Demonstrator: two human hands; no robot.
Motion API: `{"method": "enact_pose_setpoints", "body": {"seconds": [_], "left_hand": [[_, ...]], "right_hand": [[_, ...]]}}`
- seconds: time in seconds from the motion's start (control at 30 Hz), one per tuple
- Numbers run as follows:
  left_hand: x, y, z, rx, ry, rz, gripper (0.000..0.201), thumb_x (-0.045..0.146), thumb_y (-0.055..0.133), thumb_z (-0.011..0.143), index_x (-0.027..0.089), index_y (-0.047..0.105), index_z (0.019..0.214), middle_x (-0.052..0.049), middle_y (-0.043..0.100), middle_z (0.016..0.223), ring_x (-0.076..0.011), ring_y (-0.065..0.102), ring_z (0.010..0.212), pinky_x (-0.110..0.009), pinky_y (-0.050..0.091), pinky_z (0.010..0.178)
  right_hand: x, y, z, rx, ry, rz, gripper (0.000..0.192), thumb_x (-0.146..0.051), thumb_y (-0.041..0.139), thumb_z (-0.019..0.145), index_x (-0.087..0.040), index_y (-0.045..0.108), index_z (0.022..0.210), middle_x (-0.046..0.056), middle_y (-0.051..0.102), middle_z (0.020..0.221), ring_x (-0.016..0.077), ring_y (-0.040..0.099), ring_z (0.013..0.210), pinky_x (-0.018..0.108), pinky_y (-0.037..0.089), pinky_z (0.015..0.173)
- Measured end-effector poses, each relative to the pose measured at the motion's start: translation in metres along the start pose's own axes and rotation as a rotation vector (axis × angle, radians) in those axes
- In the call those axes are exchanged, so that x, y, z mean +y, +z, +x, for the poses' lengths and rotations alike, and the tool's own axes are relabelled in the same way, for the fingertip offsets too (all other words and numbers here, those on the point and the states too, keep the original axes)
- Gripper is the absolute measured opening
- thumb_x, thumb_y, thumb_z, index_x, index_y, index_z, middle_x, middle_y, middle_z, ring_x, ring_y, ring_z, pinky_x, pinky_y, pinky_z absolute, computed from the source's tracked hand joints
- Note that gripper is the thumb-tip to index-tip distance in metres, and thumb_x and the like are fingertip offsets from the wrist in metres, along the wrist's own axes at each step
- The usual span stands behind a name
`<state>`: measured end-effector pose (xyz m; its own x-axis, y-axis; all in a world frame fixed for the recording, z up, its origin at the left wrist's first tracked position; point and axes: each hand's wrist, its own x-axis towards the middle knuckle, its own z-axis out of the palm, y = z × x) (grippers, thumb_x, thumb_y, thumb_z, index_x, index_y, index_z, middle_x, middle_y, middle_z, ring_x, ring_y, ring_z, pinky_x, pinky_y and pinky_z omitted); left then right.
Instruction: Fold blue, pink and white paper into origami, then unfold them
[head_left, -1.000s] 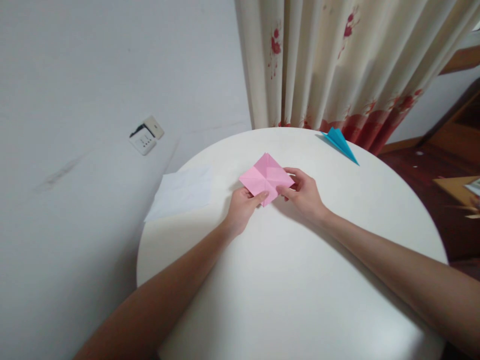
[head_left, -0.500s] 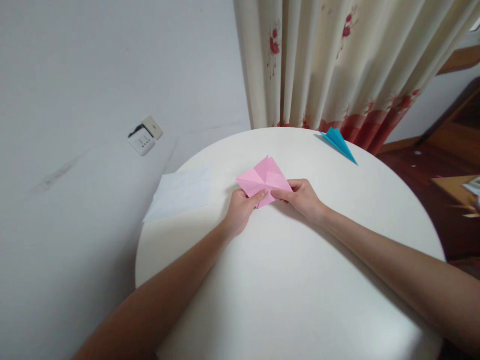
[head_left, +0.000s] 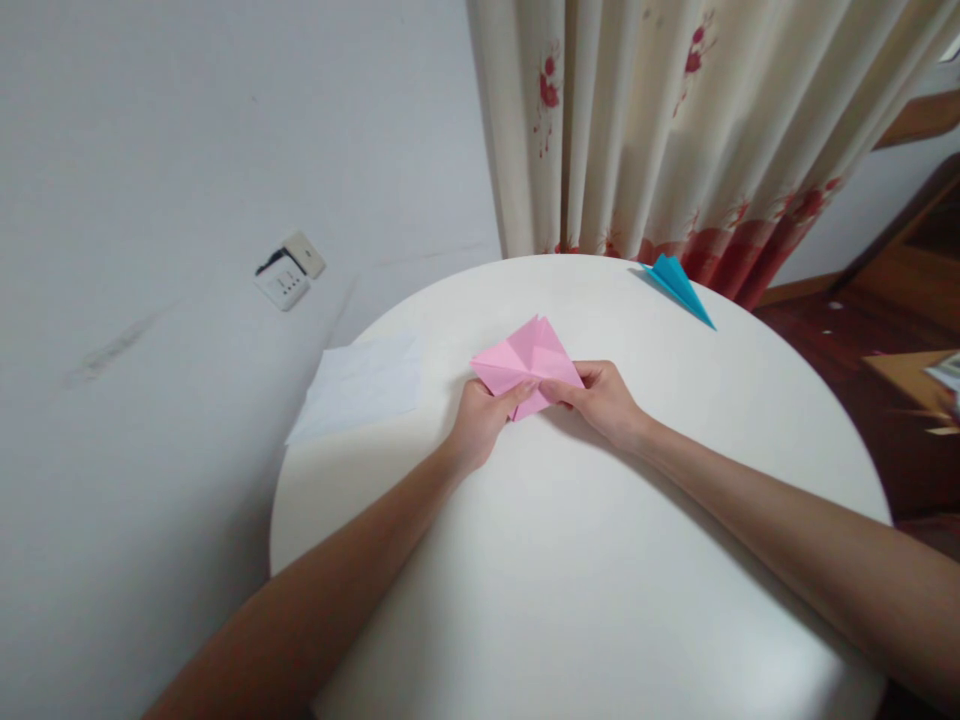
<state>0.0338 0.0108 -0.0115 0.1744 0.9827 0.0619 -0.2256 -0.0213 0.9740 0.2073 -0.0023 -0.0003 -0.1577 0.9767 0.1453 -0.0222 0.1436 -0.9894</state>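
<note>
A pink sheet of origami paper, creased and folded into a diamond shape, is held between both hands over the table. My left hand grips its lower left side, the thumb lying on top near the middle. On the lower right side, my right hand pinches the paper with its thumb pressed on the upper face. The two thumb tips almost meet by the centre creases. Most of the other fingers are hidden beneath the paper.
The round white table stands against a wall with a socket. White paper lies at its left edge. A blue paper plane rests at the far right edge, before a curtain.
The pink paper and both hands have shifted very slightly. My right thumb has moved a little left, closer to my left thumb. Both hands keep their hold.
</note>
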Motion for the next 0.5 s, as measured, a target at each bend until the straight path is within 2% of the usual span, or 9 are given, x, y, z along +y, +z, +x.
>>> {"method": "enact_pose_setpoints", "body": {"seconds": [0.13,0.3,0.5], "left_hand": [[0.001,-0.004,0.002,0.022,0.012,0.003,0.031,0.036,0.083,0.068,0.013,0.075,0.087,-0.008,0.074,0.086,-0.0194,0.067,0.077,-0.031,0.052,0.071],[0.007,-0.009,0.008,0.076,0.121,-0.045,0.027,0.038,0.081,0.072,0.013,0.075,0.081,-0.007,0.073,0.079,-0.0180,0.066,0.076,-0.029,0.049,0.069],[0.019,-0.013,0.012,0.093,0.188,-0.084,0.029,0.042,0.076,0.077,0.013,0.074,0.077,-0.006,0.070,0.077,-0.0143,0.062,0.070,-0.027,0.048,0.069]], "right_hand": [[0.000,0.001,0.000,0.000,0.006,0.021,0.037,-0.048,0.074,0.069,-0.014,0.063,0.063,-0.003,0.043,0.059,0.0095,0.033,0.058,0.026,0.023,0.053],[-0.001,0.002,0.001,0.012,0.026,0.047,0.038,-0.048,0.076,0.068,-0.013,0.063,0.061,-0.002,0.044,0.058,0.0094,0.032,0.057,0.027,0.021,0.054],[0.001,0.001,0.001,0.014,0.030,0.052,0.036,-0.046,0.076,0.068,-0.013,0.064,0.062,-0.002,0.045,0.057,0.0094,0.033,0.057,0.027,0.021,0.054]]}}
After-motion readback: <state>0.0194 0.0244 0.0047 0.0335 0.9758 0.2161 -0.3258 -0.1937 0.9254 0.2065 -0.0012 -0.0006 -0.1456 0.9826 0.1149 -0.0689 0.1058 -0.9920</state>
